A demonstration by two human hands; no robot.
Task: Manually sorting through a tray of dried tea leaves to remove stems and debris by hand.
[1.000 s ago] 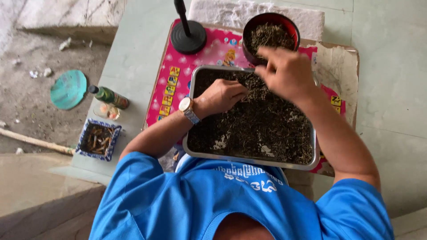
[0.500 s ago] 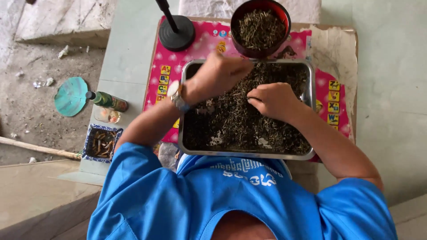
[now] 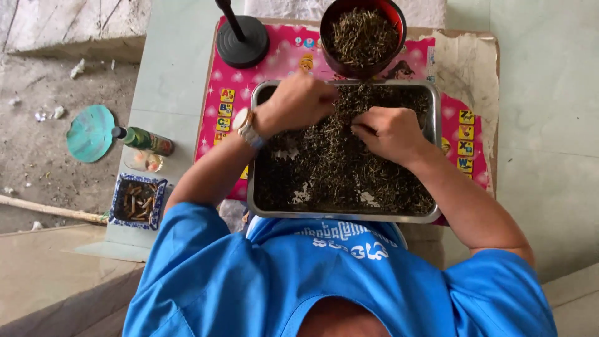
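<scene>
A rectangular metal tray [image 3: 254,193] full of dark dried leaves [image 3: 337,171] lies on a pink printed mat [image 3: 215,109]. My left hand [image 3: 298,101], a watch on its wrist, hovers over the tray's far edge with fingers bunched on a pinch of leaves. My right hand [image 3: 388,132] rests in the middle of the tray, fingers curled down into the leaves. A dark red bowl [image 3: 395,28] holding sorted dried leaves stands just beyond the tray.
A black round stand with a pole [image 3: 242,40] sits at the mat's far left. Left of the mat are a small green bottle [image 3: 145,140], a blue-rimmed square dish of brown bits [image 3: 136,201], and a teal lid [image 3: 90,132] on the dirt floor.
My right hand came back from the red bowl down into the tray. My left hand shifted from the tray's left part up to its far edge.
</scene>
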